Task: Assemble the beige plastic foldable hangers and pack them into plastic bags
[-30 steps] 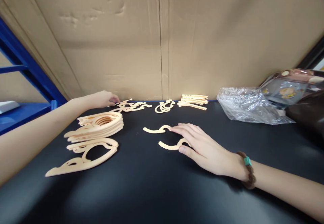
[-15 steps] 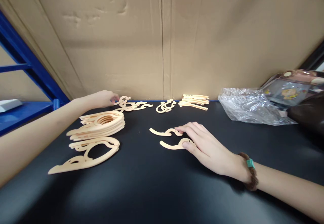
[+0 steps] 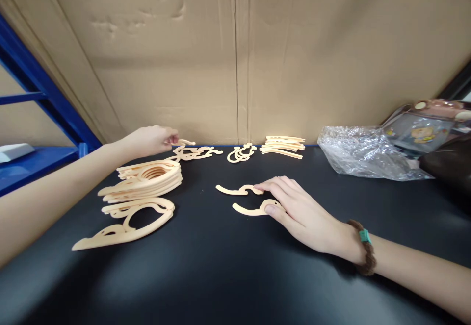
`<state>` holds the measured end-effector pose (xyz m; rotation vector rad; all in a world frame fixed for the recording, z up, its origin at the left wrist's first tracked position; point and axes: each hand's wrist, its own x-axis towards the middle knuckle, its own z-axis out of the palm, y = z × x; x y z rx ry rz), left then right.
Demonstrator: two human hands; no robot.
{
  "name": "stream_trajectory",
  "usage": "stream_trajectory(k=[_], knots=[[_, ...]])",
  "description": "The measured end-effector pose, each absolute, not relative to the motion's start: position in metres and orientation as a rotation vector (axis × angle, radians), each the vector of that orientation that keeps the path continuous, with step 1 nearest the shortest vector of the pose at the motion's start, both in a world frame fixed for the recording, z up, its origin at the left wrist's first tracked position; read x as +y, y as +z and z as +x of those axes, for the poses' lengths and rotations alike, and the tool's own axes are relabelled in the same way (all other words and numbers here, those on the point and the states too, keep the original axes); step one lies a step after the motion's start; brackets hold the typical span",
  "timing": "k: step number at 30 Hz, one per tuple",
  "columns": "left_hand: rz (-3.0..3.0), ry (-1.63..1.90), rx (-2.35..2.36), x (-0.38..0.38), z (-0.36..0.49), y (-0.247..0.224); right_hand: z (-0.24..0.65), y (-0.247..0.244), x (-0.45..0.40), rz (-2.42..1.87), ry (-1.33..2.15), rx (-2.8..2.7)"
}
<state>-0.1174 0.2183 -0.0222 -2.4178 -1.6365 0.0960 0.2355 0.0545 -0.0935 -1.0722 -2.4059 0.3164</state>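
My left hand (image 3: 160,139) is closed on a cream curved piece (image 3: 187,142) at the back left, just above a loose pile of similar pieces (image 3: 198,154). My right hand (image 3: 294,207) rests on the black table with fingers apart. Its fingertips touch the ends of two curved pieces, an upper one (image 3: 230,190) and a lower one (image 3: 246,211); the thumb is on the lower one. To the left lie a stack of cream hanger-like frames (image 3: 162,183) and a single frame (image 3: 147,224) in front of it.
Small hooks (image 3: 241,154) and a stack of flat strips (image 3: 281,146) lie along the back edge of the black table (image 3: 221,276). Clear plastic wrap (image 3: 360,151) and a dark bag (image 3: 447,161) are at the right. A blue metal frame (image 3: 61,104) stands at the left, cardboard behind.
My left hand has risen slightly and moved right, lifting the curved piece from the pile. My right hand has hardly moved; the upper piece beside it has shifted slightly left.
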Motion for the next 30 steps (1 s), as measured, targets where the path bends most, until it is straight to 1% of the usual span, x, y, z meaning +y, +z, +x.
stream_trajectory(k=[12,15,19,25,27,30], knots=[[-2.451,0.263,-1.509,0.217,-0.115,-0.024,0.236,-0.094,0.055,-1.122,0.267,-2.367],[-2.443,0.273,-1.487,0.215,-0.109,-0.019,0.237,-0.095,0.055,-1.059,0.241,-2.405],[-2.46,0.24,-1.381,0.206,-0.081,-0.016,0.237,-0.095,0.055,-1.029,0.209,-2.426],[-2.596,0.219,-1.16,0.189,-0.019,-0.035,0.237,-0.093,0.055,-1.116,0.264,-2.24],[-2.628,0.227,-1.117,0.187,-0.004,-0.04,0.24,-0.092,0.057,-1.116,0.219,-2.222],[-2.65,0.217,-1.067,0.187,0.01,-0.043,0.25,-0.094,0.068,-1.163,0.057,-2.226]])
